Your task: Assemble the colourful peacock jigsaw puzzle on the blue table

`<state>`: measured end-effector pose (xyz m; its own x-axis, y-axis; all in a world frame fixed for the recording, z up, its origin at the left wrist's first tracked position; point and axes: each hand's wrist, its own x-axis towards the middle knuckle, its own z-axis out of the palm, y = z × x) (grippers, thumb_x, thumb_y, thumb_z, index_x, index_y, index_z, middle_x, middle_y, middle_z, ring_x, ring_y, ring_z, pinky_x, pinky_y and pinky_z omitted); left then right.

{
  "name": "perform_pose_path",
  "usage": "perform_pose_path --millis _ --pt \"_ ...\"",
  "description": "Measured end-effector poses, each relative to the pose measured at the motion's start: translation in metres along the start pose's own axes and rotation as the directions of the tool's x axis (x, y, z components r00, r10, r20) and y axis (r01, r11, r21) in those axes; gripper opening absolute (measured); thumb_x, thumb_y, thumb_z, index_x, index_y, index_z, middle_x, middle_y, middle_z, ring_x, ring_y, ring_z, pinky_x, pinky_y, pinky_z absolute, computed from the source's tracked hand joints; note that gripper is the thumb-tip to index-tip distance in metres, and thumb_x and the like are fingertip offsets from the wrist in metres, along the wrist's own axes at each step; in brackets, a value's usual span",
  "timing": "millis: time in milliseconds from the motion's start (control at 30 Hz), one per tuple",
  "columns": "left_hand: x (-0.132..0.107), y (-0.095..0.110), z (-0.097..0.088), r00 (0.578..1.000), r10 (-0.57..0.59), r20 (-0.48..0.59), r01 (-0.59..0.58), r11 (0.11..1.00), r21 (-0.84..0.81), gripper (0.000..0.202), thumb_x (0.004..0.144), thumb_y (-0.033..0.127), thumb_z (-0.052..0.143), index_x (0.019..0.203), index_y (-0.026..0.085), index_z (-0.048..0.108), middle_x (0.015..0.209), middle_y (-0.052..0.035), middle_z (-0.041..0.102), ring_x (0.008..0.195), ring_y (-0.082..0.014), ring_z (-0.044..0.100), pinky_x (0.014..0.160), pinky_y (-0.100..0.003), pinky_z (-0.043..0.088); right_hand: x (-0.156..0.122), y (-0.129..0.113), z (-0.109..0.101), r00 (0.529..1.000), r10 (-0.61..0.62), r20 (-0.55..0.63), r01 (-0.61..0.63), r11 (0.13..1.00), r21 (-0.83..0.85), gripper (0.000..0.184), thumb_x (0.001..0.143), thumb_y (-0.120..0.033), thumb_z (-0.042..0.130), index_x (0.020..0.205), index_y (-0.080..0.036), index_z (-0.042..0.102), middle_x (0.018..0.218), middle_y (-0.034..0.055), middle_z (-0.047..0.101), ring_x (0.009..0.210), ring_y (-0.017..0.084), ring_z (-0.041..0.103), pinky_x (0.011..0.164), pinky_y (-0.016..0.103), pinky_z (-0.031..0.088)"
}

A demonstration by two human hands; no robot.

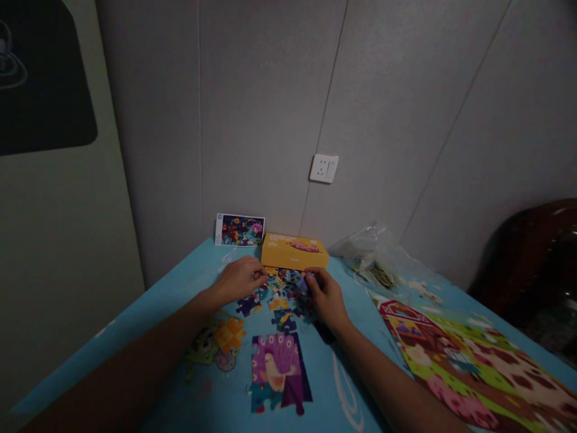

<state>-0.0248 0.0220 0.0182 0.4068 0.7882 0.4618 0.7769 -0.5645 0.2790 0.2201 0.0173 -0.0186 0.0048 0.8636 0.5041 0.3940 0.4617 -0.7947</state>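
Both my hands rest on a pile of loose puzzle pieces (pixel 283 293) on a light blue table (pixel 171 300). My left hand (pixel 238 279) lies on the pile's left edge, fingers curled down onto the pieces. At the right edge, my right hand (pixel 327 297) pinches a small bluish piece between thumb and fingers. A joined block of pieces showing a peacock (pixel 278 371) lies nearer to me. Just behind the pile stands the yellow puzzle box (pixel 294 251).
A picture card (pixel 240 230) leans on the wall behind the box. A clear plastic bag (pixel 374 255) lies at the back right. A finished farm-style puzzle (pixel 469 361) covers the table's right side. An orange-green cluster of pieces (pixel 219 343) lies left. A wall socket (pixel 323 168) sits above.
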Motion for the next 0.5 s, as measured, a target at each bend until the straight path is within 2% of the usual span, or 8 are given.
perform_pose_path --millis 67,133,200,333,433,500 --pt "-0.002 0.005 0.002 0.993 0.108 0.044 -0.107 0.994 -0.029 0.018 0.085 0.032 0.054 0.087 0.019 0.065 0.085 -0.0040 0.063 0.088 -0.0185 0.055 0.079 -0.027 0.040 -0.001 0.002 0.002 1.000 0.009 0.010 -0.009 0.999 0.031 0.028 0.083 -0.035 0.050 0.104 -0.017 0.056 0.078 0.0033 0.062 0.067 0.017 0.057 0.061 0.028 0.046" --pt "-0.003 0.003 0.006 0.985 0.162 0.057 -0.158 0.986 -0.056 0.019 0.087 0.033 0.055 0.094 0.019 0.065 0.092 -0.0052 0.062 0.094 -0.0197 0.053 0.085 -0.030 0.041 -0.001 0.002 0.003 0.998 0.038 0.058 -0.043 0.995 0.085 0.027 0.082 -0.031 0.049 0.106 -0.018 0.052 0.070 -0.0004 0.058 0.056 0.014 0.053 0.051 0.026 0.043" --pt "-0.004 -0.002 0.010 0.985 0.169 0.044 -0.166 0.985 -0.055 0.026 0.086 0.037 0.056 0.104 0.020 0.063 0.099 -0.0065 0.060 0.100 -0.0215 0.051 0.089 -0.033 0.041 -0.002 0.000 0.003 0.991 0.071 0.117 -0.089 0.983 0.162 0.027 0.081 -0.031 0.049 0.106 -0.020 0.047 0.064 -0.0030 0.055 0.050 0.013 0.051 0.046 0.024 0.040" --pt "-0.004 -0.006 0.014 0.985 0.171 0.017 -0.169 0.982 -0.089 0.046 0.081 0.046 0.062 0.119 0.021 0.056 0.112 -0.0077 0.058 0.108 -0.0236 0.048 0.095 -0.037 0.040 -0.004 -0.007 0.004 0.973 0.105 0.204 -0.167 0.934 0.316 0.028 0.080 -0.034 0.054 0.102 -0.022 0.040 0.063 -0.0034 0.060 0.049 0.013 0.053 0.043 0.022 0.039" --pt "-0.005 0.004 0.015 0.979 0.204 -0.013 -0.203 0.959 -0.196 0.051 0.081 0.039 0.064 0.127 0.022 0.050 0.117 -0.0062 0.059 0.112 -0.0219 0.049 0.098 -0.035 0.038 -0.009 -0.014 0.008 0.959 0.073 0.274 -0.171 0.920 0.353 0.031 0.079 -0.037 0.059 0.100 -0.023 0.040 0.062 -0.0043 0.062 0.049 0.012 0.052 0.045 0.021 0.039" --pt "-0.006 0.014 0.016 0.978 0.203 -0.038 -0.206 0.945 -0.254 0.041 0.086 0.032 0.059 0.125 0.021 0.052 0.110 -0.0051 0.063 0.104 -0.0191 0.054 0.093 -0.032 0.041 -0.013 -0.018 0.010 0.940 0.054 0.338 -0.167 0.934 0.315 0.030 0.080 -0.040 0.059 0.099 -0.022 0.044 0.062 -0.0044 0.062 0.048 0.011 0.051 0.046 0.021 0.038"
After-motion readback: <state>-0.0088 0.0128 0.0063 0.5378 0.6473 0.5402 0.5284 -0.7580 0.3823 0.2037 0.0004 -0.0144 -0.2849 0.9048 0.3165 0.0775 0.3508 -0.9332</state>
